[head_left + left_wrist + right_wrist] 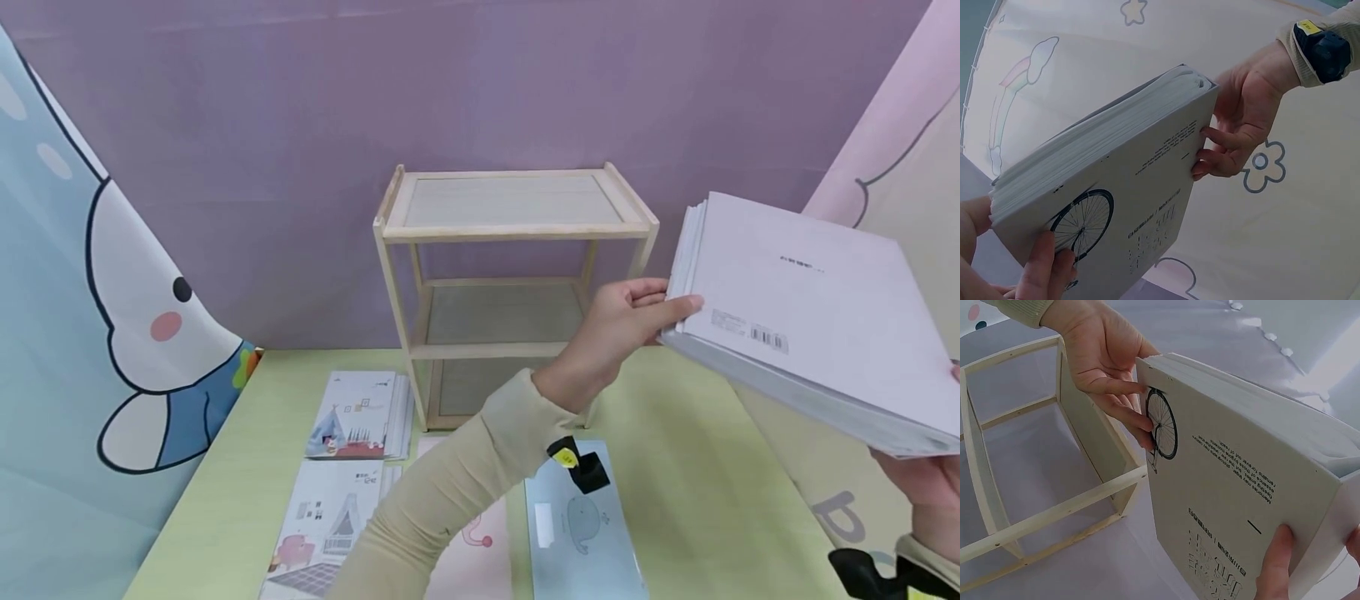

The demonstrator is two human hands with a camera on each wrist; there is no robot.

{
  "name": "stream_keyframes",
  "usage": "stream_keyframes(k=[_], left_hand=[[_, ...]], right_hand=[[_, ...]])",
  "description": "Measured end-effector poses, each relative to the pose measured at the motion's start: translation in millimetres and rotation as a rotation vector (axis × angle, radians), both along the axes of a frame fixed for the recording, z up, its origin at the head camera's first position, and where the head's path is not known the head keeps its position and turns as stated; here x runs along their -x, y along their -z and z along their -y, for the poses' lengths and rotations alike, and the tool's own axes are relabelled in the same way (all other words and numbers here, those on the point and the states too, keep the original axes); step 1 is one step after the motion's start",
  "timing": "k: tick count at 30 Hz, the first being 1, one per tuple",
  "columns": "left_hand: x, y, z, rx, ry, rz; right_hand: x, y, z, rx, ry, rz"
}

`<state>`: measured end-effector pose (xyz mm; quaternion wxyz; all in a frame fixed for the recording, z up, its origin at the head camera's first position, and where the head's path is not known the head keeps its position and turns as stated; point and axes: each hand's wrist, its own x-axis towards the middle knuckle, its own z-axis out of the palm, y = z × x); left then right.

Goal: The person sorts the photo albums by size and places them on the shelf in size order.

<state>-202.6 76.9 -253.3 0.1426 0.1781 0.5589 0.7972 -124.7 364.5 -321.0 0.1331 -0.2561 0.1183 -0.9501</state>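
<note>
Both hands hold a thick white photo album [810, 308] in the air at the right of the head view. A printed bicycle and lines of text mark its cover [1147, 181] in the left wrist view; a barcode shows on the opposite cover in the head view. My left hand [611, 333] grips one edge, thumb on the barcode side and fingers underneath on the bicycle side [1110, 369]. At the opposite end my right hand [926, 487] grips the album, partly cut off by the frame; its fingertips [1210, 159] press the cover.
A pale wooden three-tier shelf [517, 233] stands at the back of the green table [675, 467]. Left of it lie two stacks of white booklets [352, 417]. A pink booklet [480, 558] and a blue whale booklet [581, 517] lie in front.
</note>
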Motion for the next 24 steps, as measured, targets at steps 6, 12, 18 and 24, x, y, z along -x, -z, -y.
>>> stream_keyframes(k=[6, 12, 18, 24], left_hand=[[1.4, -8.3, 0.4, -0.002, -0.015, 0.004], [3.3, -18.5, 5.9, -0.001, -0.045, -0.009], [7.6, -27.2, 14.3, -0.008, -0.065, -0.035], [12.9, -31.9, 26.8, -0.027, -0.094, -0.043]], right_hand=[[3.4, -5.1, -1, -0.093, 0.097, -0.196], [10.4, -16.1, 2, -0.101, 0.116, -0.189], [19.0, -34.4, 12, -0.063, -0.032, -0.079], [19.7, -49.1, 24, -0.066, -0.067, -0.024]])
